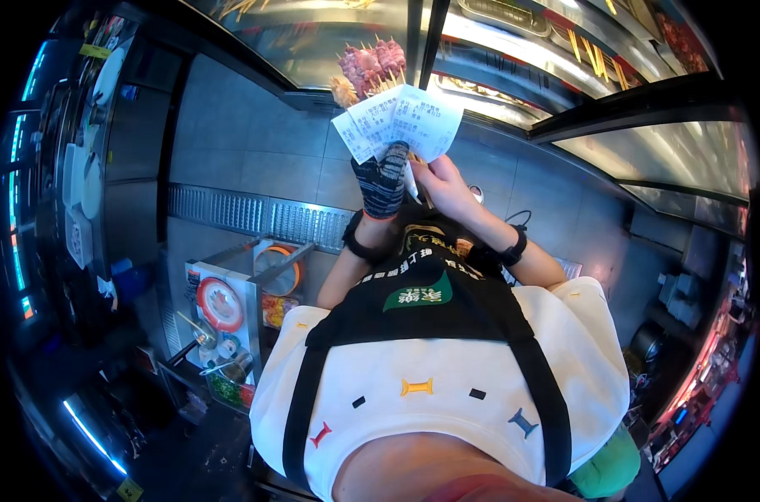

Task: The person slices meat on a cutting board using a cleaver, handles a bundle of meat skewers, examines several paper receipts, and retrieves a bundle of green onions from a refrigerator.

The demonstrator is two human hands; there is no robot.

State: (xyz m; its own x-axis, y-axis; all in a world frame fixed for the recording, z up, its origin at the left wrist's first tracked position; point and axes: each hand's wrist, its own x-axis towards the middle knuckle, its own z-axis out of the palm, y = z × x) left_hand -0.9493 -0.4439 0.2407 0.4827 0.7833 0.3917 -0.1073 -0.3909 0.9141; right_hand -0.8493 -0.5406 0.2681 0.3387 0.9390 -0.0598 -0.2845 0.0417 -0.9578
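My left hand (pixel 384 181), in a dark patterned knit glove, grips a bundle of raw meat skewers (pixel 373 63) and printed paper slips (pixel 364 128). The pink meat points away from me, with a paler, tan-coated skewer at its left. Fanned across the sticks, the slips cover much of them. Bare and close beside the glove, my right hand (pixel 442 188) holds the edge of the right-hand paper slip (pixel 427 122) near the lower stick ends. Its fingertips are partly hidden by the paper.
A glass-fronted display case (pixel 493 69) with trays and skewers stands ahead. At left, a small cart (pixel 251 314) bears a red-rimmed plate (pixel 220 304), jars and containers. A metal floor grate (pixel 260 213) crosses the tiled floor. A steel counter (pixel 132 150) runs along the far left.
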